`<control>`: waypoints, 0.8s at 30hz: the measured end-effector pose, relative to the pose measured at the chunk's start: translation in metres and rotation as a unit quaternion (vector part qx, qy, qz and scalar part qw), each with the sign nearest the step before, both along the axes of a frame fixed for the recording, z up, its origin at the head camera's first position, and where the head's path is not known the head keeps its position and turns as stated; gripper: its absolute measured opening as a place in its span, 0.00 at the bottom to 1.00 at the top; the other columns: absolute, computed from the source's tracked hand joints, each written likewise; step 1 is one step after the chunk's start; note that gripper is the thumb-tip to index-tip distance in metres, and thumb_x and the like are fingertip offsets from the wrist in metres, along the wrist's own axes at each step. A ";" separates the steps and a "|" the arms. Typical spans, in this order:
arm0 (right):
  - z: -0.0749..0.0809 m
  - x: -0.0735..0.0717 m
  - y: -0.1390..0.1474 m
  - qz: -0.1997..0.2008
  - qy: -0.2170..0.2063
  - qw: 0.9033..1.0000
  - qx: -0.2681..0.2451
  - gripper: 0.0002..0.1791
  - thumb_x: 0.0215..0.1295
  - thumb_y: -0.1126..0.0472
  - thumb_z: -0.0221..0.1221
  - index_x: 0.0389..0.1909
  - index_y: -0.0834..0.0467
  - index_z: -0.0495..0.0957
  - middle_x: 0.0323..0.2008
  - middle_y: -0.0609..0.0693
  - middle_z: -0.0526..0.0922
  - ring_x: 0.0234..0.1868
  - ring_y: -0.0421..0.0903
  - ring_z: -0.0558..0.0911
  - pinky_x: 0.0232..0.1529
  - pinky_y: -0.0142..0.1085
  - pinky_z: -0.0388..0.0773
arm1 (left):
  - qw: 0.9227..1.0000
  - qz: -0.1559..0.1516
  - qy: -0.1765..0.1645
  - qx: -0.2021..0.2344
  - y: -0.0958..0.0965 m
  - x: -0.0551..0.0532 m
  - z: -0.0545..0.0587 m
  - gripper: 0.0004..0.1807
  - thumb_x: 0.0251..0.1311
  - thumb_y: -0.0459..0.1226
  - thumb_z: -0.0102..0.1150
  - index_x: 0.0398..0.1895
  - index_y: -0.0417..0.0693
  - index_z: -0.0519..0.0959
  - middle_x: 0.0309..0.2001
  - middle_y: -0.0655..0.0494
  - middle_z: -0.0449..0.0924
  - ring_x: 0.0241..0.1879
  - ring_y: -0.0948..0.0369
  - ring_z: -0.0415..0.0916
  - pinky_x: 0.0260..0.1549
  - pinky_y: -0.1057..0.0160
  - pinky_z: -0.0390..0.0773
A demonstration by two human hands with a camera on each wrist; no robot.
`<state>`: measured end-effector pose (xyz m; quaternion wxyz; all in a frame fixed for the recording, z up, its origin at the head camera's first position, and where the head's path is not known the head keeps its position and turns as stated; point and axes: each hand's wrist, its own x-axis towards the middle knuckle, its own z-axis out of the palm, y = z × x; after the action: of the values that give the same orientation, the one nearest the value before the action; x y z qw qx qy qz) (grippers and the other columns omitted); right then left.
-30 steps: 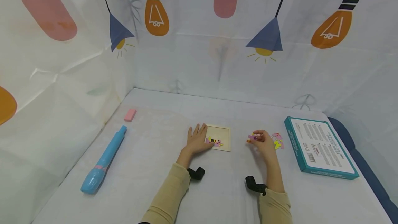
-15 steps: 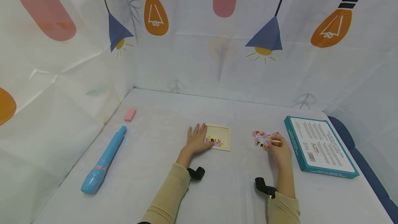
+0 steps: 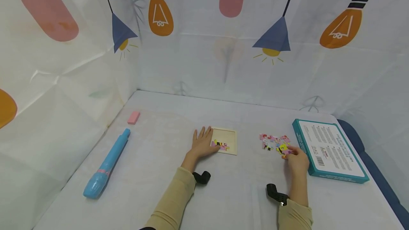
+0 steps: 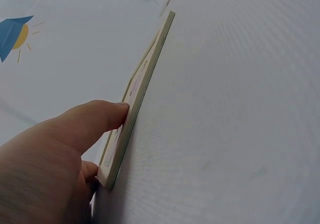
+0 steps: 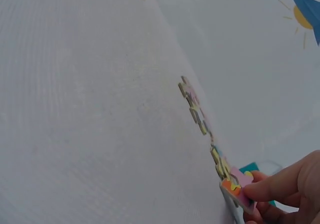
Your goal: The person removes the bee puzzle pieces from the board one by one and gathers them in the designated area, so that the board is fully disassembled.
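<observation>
My left hand [image 3: 202, 145] rests with fairly straight fingers over the left side of a shallow wooden puzzle tray [image 3: 228, 135]. Its thumb presses at the tray's near edge, which the left wrist view shows close up. Along the bottom of the tray lie joined pink and yellow pieces [image 3: 224, 146], partly hidden by that hand. To the right, thumb and fingers of my right hand [image 3: 298, 160] pinch a pink and orange puzzle piece [image 5: 239, 184]. This piece is at the lower right of a cluster of loose colourful puzzle pieces [image 3: 269, 142] on the table.
A teal-edged box [image 3: 332, 150] lies just right of my right hand. Far left are a blue microphone-shaped object [image 3: 107, 166] and a small pink block [image 3: 133, 118]. Printed sheeting [image 3: 198, 63] walls the back and left of the white table [image 3: 159, 144].
My right hand has carried its piece from the left of the loose pieces, across them, to their lower right near the box. The left hand and tray have stayed put.
</observation>
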<state>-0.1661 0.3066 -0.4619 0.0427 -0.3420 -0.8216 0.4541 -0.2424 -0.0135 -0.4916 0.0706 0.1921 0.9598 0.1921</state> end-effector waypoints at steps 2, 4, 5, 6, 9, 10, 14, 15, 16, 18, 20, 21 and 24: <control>-0.001 0.000 0.000 -0.001 -0.005 1.000 0.013 0.21 0.65 0.71 0.44 0.59 0.68 0.67 0.53 0.67 0.66 0.51 0.60 0.64 0.50 0.47 0.69 | 1.000 0.000 0.000 0.001 0.000 0.000 0.000 0.47 0.56 0.58 0.50 0.72 0.42 0.49 0.73 0.52 0.44 0.72 0.52 0.36 0.66 0.46 0.31; -0.003 -0.001 0.000 -0.003 -0.008 1.000 0.028 0.20 0.66 0.70 0.45 0.58 0.69 0.67 0.52 0.67 0.67 0.50 0.61 0.64 0.52 0.49 0.68 | 1.000 0.000 0.001 0.004 0.000 0.000 0.001 0.47 0.56 0.58 0.51 0.72 0.42 0.49 0.73 0.52 0.44 0.72 0.52 0.36 0.66 0.46 0.30; -0.004 -0.001 0.000 -0.003 -0.009 0.999 0.036 0.20 0.66 0.70 0.45 0.58 0.70 0.68 0.51 0.68 0.67 0.49 0.61 0.65 0.51 0.50 0.68 | 1.000 0.000 0.001 0.006 -0.001 0.000 0.001 0.47 0.56 0.58 0.51 0.71 0.42 0.49 0.73 0.51 0.44 0.72 0.52 0.36 0.66 0.46 0.31; -0.005 -0.001 0.000 -0.004 -0.009 0.999 0.043 0.19 0.66 0.70 0.46 0.58 0.70 0.68 0.50 0.67 0.68 0.49 0.60 0.65 0.50 0.49 0.68 | 1.000 -0.001 0.000 0.008 -0.001 0.000 0.001 0.47 0.56 0.58 0.51 0.71 0.42 0.50 0.73 0.51 0.44 0.72 0.51 0.36 0.66 0.46 0.31; -0.006 -0.001 -0.001 -0.007 -0.005 0.998 0.060 0.19 0.66 0.69 0.47 0.56 0.70 0.68 0.48 0.67 0.69 0.47 0.60 0.66 0.47 0.49 0.68 | 1.000 -0.002 0.000 0.011 -0.001 0.000 0.001 0.47 0.56 0.58 0.51 0.71 0.42 0.50 0.73 0.51 0.44 0.72 0.51 0.36 0.66 0.45 0.31; -0.006 0.000 -0.001 -0.007 -0.003 0.998 0.065 0.19 0.66 0.69 0.47 0.56 0.70 0.69 0.48 0.67 0.70 0.46 0.60 0.67 0.47 0.49 0.68 | 1.000 -0.002 0.000 0.012 -0.001 0.000 0.001 0.47 0.56 0.58 0.51 0.71 0.42 0.50 0.73 0.51 0.45 0.72 0.51 0.36 0.66 0.45 0.31; -0.007 0.000 -0.002 -0.010 0.009 0.996 0.083 0.19 0.64 0.69 0.49 0.55 0.70 0.69 0.46 0.67 0.69 0.45 0.61 0.66 0.46 0.50 0.67 | 1.000 -0.002 0.003 0.010 -0.001 0.000 0.000 0.47 0.55 0.58 0.51 0.71 0.42 0.50 0.73 0.51 0.45 0.72 0.51 0.36 0.66 0.46 0.31; -0.008 -0.001 -0.002 -0.010 0.012 0.996 0.088 0.19 0.63 0.69 0.50 0.55 0.70 0.69 0.46 0.68 0.69 0.45 0.61 0.66 0.46 0.51 0.66 | 1.000 -0.002 0.003 0.011 -0.001 -0.001 0.000 0.47 0.55 0.58 0.51 0.71 0.41 0.50 0.73 0.51 0.45 0.72 0.51 0.36 0.66 0.46 0.31; -0.008 -0.001 -0.002 -0.010 0.015 0.996 0.092 0.19 0.63 0.70 0.50 0.55 0.70 0.69 0.46 0.68 0.68 0.46 0.61 0.65 0.46 0.52 0.66 | 1.000 -0.002 0.003 0.011 -0.001 -0.001 0.000 0.46 0.55 0.58 0.51 0.71 0.41 0.50 0.73 0.51 0.45 0.72 0.51 0.36 0.66 0.46 0.31; -0.009 -0.002 -0.002 -0.011 0.024 0.995 0.095 0.20 0.62 0.70 0.51 0.55 0.70 0.69 0.46 0.68 0.68 0.46 0.61 0.65 0.47 0.53 0.65 | 1.000 -0.002 0.002 0.011 -0.001 -0.001 0.000 0.46 0.55 0.57 0.51 0.71 0.41 0.50 0.73 0.51 0.45 0.72 0.51 0.36 0.66 0.46 0.31; -0.010 -0.004 -0.004 -0.008 0.035 0.995 0.089 0.20 0.62 0.69 0.51 0.56 0.69 0.69 0.46 0.67 0.68 0.46 0.60 0.65 0.47 0.52 0.65 | 1.000 -0.001 0.001 0.010 -0.001 0.000 0.001 0.46 0.55 0.58 0.51 0.71 0.41 0.50 0.73 0.51 0.45 0.72 0.51 0.37 0.66 0.45 0.31; -0.010 -0.005 -0.006 -0.006 0.044 0.996 0.081 0.20 0.63 0.69 0.50 0.56 0.68 0.69 0.47 0.66 0.68 0.47 0.60 0.65 0.47 0.51 0.66 | 1.000 -0.001 0.000 0.011 -0.001 0.000 0.001 0.46 0.55 0.57 0.51 0.71 0.41 0.50 0.73 0.51 0.45 0.72 0.51 0.36 0.66 0.45 0.31; -0.007 -0.008 -0.015 0.012 0.068 0.997 0.042 0.20 0.65 0.66 0.50 0.57 0.66 0.68 0.50 0.65 0.69 0.49 0.59 0.68 0.51 0.48 0.69 | 1.000 -0.002 -0.002 0.012 -0.001 0.001 0.003 0.46 0.56 0.57 0.51 0.71 0.41 0.50 0.73 0.51 0.45 0.72 0.51 0.36 0.66 0.45 0.31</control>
<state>-0.1741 0.2917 -0.4686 0.1074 -0.2986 -0.8390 0.4420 -0.2416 -0.0145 -0.4888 0.0707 0.1944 0.9569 0.2037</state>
